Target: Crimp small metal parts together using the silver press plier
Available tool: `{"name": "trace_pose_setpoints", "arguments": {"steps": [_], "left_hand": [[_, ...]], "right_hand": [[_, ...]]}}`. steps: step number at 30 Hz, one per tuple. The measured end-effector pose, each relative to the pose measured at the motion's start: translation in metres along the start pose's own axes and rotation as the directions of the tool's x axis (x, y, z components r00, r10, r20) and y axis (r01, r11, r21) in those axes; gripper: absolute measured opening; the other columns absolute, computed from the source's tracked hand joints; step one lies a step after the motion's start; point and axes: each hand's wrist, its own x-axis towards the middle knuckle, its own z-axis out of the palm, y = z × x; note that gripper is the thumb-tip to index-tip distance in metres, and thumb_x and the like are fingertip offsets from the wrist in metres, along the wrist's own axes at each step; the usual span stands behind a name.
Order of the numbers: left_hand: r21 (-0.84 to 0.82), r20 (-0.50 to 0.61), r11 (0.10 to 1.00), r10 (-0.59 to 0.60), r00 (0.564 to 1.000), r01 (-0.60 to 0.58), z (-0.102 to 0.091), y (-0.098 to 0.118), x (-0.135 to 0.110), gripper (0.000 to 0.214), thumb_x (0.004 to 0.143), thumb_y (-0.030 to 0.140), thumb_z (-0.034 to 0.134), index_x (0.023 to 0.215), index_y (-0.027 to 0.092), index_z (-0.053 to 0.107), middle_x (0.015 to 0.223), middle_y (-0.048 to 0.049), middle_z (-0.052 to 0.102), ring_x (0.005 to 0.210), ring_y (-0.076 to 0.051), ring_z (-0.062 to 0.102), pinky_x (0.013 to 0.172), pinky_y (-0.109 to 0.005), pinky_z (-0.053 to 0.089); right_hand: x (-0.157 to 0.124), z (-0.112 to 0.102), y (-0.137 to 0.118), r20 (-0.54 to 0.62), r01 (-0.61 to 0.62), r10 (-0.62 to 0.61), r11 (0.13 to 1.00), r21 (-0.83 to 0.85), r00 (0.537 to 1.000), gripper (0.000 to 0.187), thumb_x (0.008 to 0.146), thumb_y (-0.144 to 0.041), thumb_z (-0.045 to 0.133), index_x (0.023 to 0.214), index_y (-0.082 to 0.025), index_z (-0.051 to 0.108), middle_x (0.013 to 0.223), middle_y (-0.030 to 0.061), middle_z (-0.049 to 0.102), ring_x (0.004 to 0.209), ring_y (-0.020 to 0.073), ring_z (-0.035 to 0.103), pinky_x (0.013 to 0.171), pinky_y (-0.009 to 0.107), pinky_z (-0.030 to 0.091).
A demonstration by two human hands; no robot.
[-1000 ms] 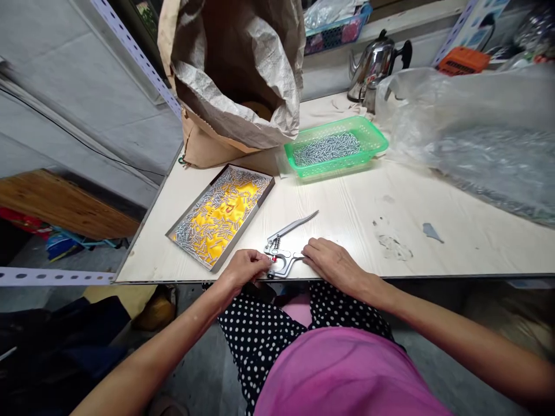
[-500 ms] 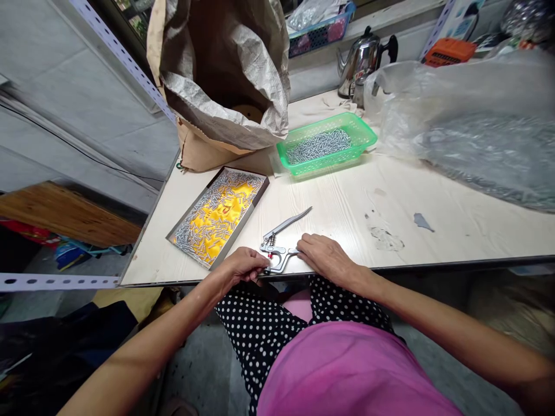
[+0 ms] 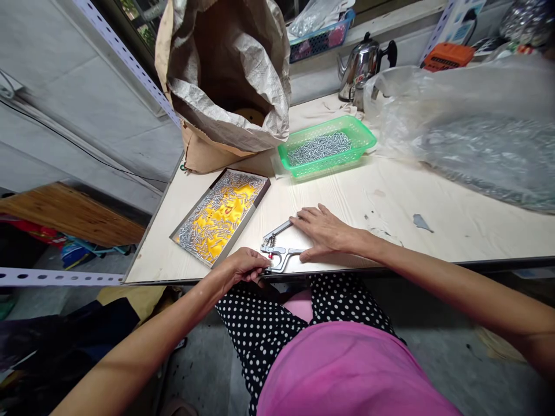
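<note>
A pair of grey metal snap-fastener pliers (image 3: 281, 252) lies at the table's front edge, its handles spread apart and a small red part showing near the jaws. My right hand (image 3: 324, 232) spans both handles, with the fingers over the upper one and the thumb against the lower one. At the jaw end, my left hand (image 3: 248, 264) is closed in a pinch; whatever sits between its fingertips is too small and hidden to name. Left of the pliers is a shallow box (image 3: 236, 236) holding many small silvery metal pieces on yellow cloth.
Behind the pliers stands a green plastic basket (image 3: 367, 142) of similar metal pieces. A large open paper sack (image 3: 203, 147) is at the back left. At the right lies a clear plastic bag (image 3: 477, 144) with metal pieces, near a steel kettle (image 3: 363, 65).
My right hand has opened out and moved up from the lower handle, now reaching over both handles of the pliers. My left hand stays pinched at the jaws.
</note>
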Motion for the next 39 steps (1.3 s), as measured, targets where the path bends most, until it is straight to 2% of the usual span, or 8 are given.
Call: {"name": "trace_pose_setpoints", "arguments": {"steps": [10,12,14,16,19,24,31,39], "left_hand": [[0.194,-0.139,0.980,0.069,0.988,-0.042,0.005,0.000,-0.013,0.036,0.074,0.044,0.072,0.058,0.016,0.056,0.042,0.0044,0.048,0.038,-0.008,0.041,0.042,-0.021,0.026],[0.448,-0.295,0.885,0.279,0.914,-0.126,0.009,0.000,-0.020,0.031,0.080,0.044,0.066,0.071,0.015,0.065,0.056,-0.0003,0.058,0.052,-0.012,0.053,0.050,-0.023,0.036],[0.691,-0.330,0.694,0.551,0.766,-0.202,0.016,0.002,-0.023,0.027,0.084,0.041,0.065,0.092,0.016,0.069,0.081,-0.0053,0.067,0.076,-0.019,0.061,0.066,-0.027,0.045],[0.831,-0.203,0.478,0.736,0.646,-0.284,0.024,0.006,-0.020,0.035,0.084,0.038,0.066,0.113,0.019,0.065,0.108,-0.0090,0.066,0.101,-0.025,0.059,0.083,-0.033,0.048],[0.880,0.048,0.232,0.824,0.565,-0.414,0.032,0.013,-0.004,0.056,0.083,0.035,0.069,0.133,0.017,0.050,0.136,-0.0126,0.054,0.123,-0.028,0.047,0.099,-0.040,0.043],[0.884,0.206,0.092,0.803,0.560,-0.458,0.032,0.026,0.017,0.067,0.084,0.042,0.067,0.139,0.014,0.042,0.135,-0.0150,0.053,0.118,-0.029,0.048,0.100,-0.042,0.041],[0.894,0.316,-0.049,0.775,0.548,-0.446,0.033,0.043,0.022,0.050,0.088,0.054,0.058,0.119,0.015,0.057,0.107,-0.0105,0.059,0.099,-0.026,0.050,0.085,-0.038,0.044],[0.908,0.246,0.008,0.799,0.549,-0.418,0.038,0.043,0.031,0.028,0.095,0.044,0.051,0.090,0.017,0.059,0.092,-0.0063,0.061,0.090,-0.023,0.052,0.077,-0.034,0.044]], "right_hand": [[-0.006,-0.004,-0.015,-0.023,-0.014,0.015,0.999,0.033,1.000,0.068,0.080,-0.047,0.070,0.135,-0.014,0.048,0.116,0.0162,0.061,0.104,0.0323,0.051,0.087,0.044,0.036],[-0.008,-0.004,-0.018,-0.040,-0.006,0.008,0.998,0.062,0.999,0.063,0.082,-0.041,0.069,0.135,-0.013,0.048,0.114,0.0155,0.062,0.103,0.0306,0.052,0.087,0.042,0.036],[-0.009,-0.003,-0.022,-0.063,0.000,0.005,0.997,0.083,0.998,0.061,0.084,-0.036,0.067,0.136,-0.013,0.047,0.114,0.0153,0.063,0.103,0.0299,0.052,0.087,0.042,0.036],[-0.010,0.000,-0.023,-0.078,-0.004,0.011,0.996,0.092,0.997,0.062,0.084,-0.035,0.067,0.138,-0.013,0.045,0.114,0.0153,0.063,0.103,0.0301,0.053,0.087,0.043,0.037],[-0.015,0.002,-0.022,-0.076,-0.016,0.024,0.995,0.101,0.997,0.073,0.082,-0.039,0.068,0.143,-0.012,0.038,0.119,0.0170,0.061,0.105,0.0311,0.052,0.088,0.044,0.038],[-0.026,-0.003,-0.013,0.015,-0.114,0.113,0.991,0.072,0.993,0.084,0.067,-0.050,0.078,0.132,-0.007,0.048,0.120,0.0198,0.058,0.103,0.0338,0.052,0.084,0.044,0.043],[-0.030,-0.011,-0.014,0.014,-0.088,0.087,0.990,0.109,0.996,0.024,0.082,-0.033,0.067,0.097,-0.015,0.062,0.099,0.0116,0.059,0.088,0.0230,0.052,0.076,0.034,0.044],[-0.012,-0.011,-0.022,0.066,-0.097,0.093,0.993,0.063,0.993,0.013,0.092,-0.018,0.054,0.084,-0.014,0.064,0.087,0.0087,0.063,0.081,0.0192,0.055,0.074,0.031,0.041]]}}
